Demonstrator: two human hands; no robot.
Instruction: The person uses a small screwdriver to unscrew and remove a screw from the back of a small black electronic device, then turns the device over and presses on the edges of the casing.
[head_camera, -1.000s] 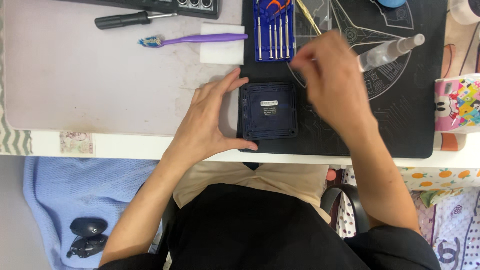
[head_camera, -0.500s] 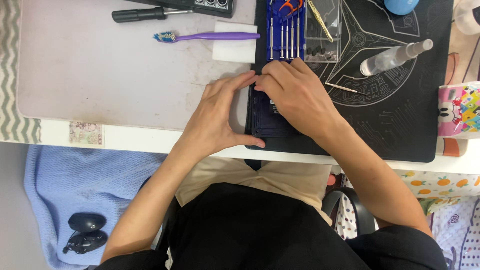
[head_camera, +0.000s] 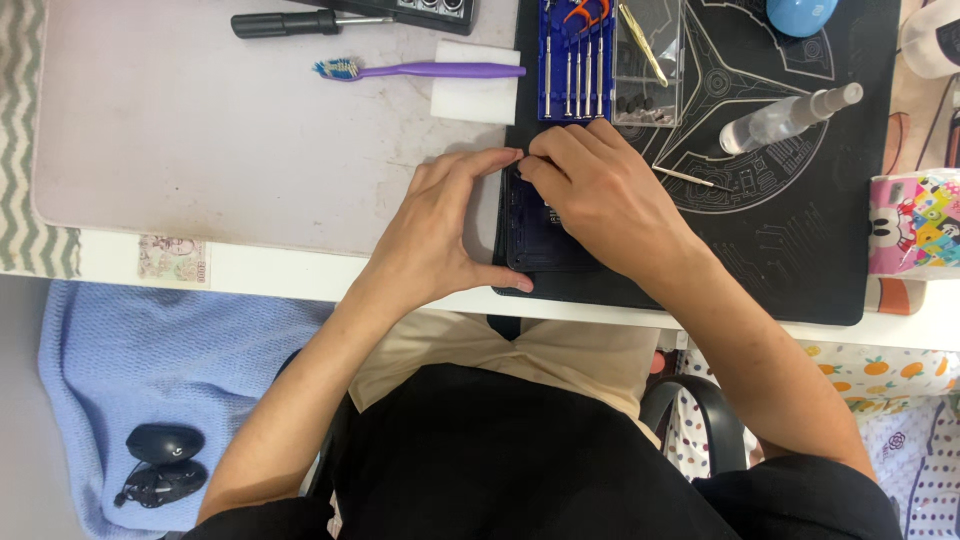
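Dark-blue square device (head_camera: 535, 240) lies on the black mat (head_camera: 800, 250); left hand (head_camera: 440, 235) braces its nine-o'clock edge, right hand (head_camera: 600, 200) covers it, fingertips pinching at twelve o'clock.

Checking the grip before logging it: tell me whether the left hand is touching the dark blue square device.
Touching. The head view shows the left hand with its thumb pressed against the near left corner of the dark blue square device.

Above your hands you have a purple toothbrush (head_camera: 430, 70), black screwdriver (head_camera: 300, 22) and white pad (head_camera: 476, 95); right of them, a spray bottle (head_camera: 785, 118).
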